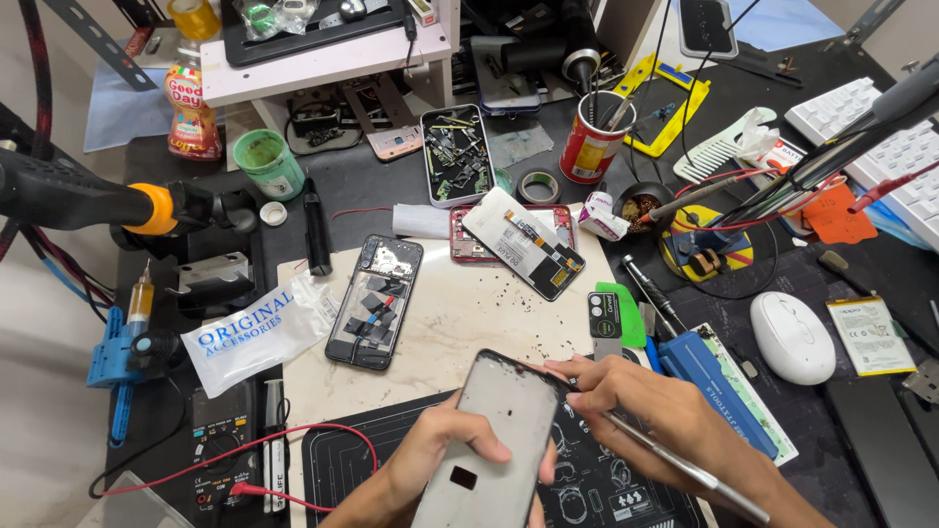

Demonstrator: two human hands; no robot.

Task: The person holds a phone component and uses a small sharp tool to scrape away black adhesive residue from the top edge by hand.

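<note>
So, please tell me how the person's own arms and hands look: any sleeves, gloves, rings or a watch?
Both are bare. The left hand and right hand wear no gloves, and no rings show on the visible fingers. The forearms are uncovered as far as the lower edge of the picture: no sleeve, watch or bracelet is in view. Nails are short and unpainted.

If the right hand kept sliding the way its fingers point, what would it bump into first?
Probably the phone back cover held by the left hand. The right hand points left, its fingers already at the cover's top edge.

Phone repair bench: opened phone, multimeter, tweezers.
</note>
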